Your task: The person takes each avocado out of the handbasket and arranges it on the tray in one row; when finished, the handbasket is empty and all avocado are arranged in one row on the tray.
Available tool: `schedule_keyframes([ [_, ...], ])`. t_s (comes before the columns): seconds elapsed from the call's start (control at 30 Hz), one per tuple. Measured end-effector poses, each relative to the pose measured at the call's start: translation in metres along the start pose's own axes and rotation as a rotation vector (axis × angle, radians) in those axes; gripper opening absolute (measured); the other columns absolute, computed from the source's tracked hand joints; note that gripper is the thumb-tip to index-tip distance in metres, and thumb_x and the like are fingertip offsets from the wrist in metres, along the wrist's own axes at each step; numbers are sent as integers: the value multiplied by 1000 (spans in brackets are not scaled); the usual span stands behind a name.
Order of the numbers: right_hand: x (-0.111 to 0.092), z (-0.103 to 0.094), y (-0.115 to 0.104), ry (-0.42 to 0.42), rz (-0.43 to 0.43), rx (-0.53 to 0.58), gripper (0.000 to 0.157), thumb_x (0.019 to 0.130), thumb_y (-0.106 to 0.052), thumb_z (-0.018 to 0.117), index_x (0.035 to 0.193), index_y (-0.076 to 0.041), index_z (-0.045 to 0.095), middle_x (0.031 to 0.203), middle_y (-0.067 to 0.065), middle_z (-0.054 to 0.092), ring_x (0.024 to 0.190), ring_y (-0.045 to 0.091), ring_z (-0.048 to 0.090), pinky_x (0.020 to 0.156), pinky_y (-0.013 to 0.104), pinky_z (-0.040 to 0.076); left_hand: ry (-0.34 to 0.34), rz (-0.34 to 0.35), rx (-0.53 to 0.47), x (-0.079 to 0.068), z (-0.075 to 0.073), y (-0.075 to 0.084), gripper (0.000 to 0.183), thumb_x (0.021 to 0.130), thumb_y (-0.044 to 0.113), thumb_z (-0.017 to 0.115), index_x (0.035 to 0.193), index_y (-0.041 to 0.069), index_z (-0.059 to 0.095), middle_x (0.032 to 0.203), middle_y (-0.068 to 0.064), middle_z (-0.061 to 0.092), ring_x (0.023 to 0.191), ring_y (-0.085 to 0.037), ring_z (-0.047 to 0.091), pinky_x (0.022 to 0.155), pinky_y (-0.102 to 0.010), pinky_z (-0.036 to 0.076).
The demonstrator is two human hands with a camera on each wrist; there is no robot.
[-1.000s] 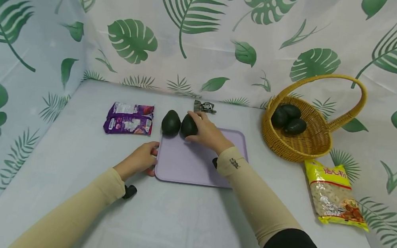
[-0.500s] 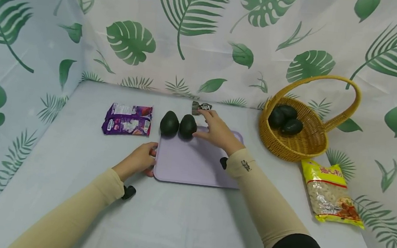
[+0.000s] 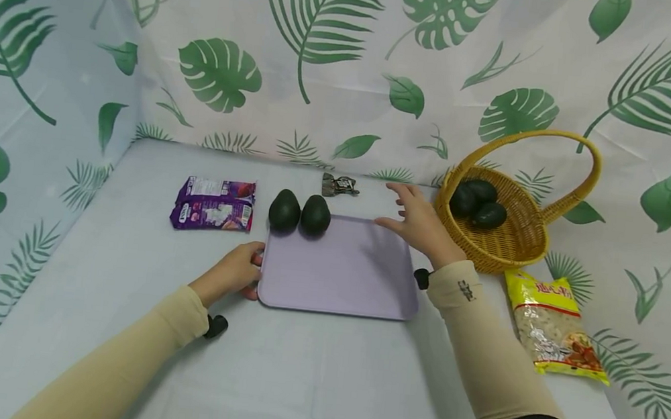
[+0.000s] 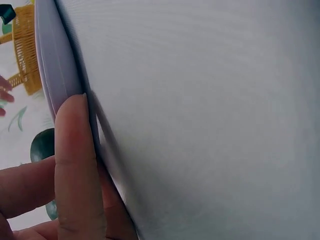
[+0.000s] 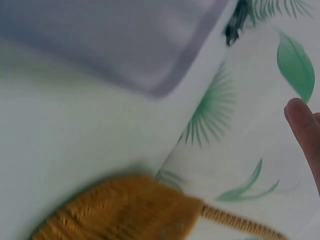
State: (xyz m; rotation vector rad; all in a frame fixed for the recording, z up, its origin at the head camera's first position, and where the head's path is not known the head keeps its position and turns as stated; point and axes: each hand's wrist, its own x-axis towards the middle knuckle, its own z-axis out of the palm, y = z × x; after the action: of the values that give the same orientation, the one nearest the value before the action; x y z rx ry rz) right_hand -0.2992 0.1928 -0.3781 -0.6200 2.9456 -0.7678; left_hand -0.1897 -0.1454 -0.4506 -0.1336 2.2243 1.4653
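A pale purple tray [image 3: 342, 271] lies on the table. Two dark green avocados, a left one [image 3: 284, 211] and a right one [image 3: 315, 216], sit side by side at its back left corner. My left hand [image 3: 234, 268] holds the tray's left edge, with finger and thumb against the rim in the left wrist view. Above the tray's back right corner, my right hand [image 3: 421, 224] has its fingers spread and holds nothing. It is close to a wicker basket [image 3: 492, 251] with a tall handle, where several avocados [image 3: 478, 203] lie on the left side.
A purple snack packet [image 3: 213, 204] lies left of the avocados. Behind the tray is a small dark wrapped packet [image 3: 340, 185]. A yellow-topped clear bag [image 3: 555, 325] of pale dry food lies at the right, in front of the basket. Leaf-patterned cloth hangs behind.
My right hand has let go of the right avocado on the tray and moved right toward the basket. My left hand has stayed at the tray's edge.
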Motion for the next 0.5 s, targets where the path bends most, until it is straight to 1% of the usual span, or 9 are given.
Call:
schedule_keyframes([
  [0.07,-6,-10,9,16,14,-8,77,87,-30,76,151,-12,37,143,19,40,119,41,54,96,54,55,-1,-2,1,0,0,0,74,84,-12,49,153,-3,26,123,-21,46,84,-26,57,56,-34,63],
  [0.2,-19,-34,27,50,31,-42,75,87,-32,76,149,-11,40,140,19,41,116,38,53,96,55,52,1,-6,-1,1,0,-1,75,83,-13,49,153,-4,26,123,-21,46,83,-26,57,56,-34,63],
  [0.37,-33,-65,54,50,119,-65,75,90,-36,72,149,-6,38,143,26,36,120,42,49,97,60,50,-2,-9,-2,2,0,-1,75,82,-13,49,153,-4,26,122,-21,46,85,-26,57,56,-34,64],
  [0.5,-39,-89,77,43,189,-82,77,90,-38,70,150,-2,36,144,32,32,123,47,46,97,64,48,-4,-10,1,2,0,1,76,81,-14,49,153,-4,26,122,-22,46,87,-27,56,57,-34,64],
])
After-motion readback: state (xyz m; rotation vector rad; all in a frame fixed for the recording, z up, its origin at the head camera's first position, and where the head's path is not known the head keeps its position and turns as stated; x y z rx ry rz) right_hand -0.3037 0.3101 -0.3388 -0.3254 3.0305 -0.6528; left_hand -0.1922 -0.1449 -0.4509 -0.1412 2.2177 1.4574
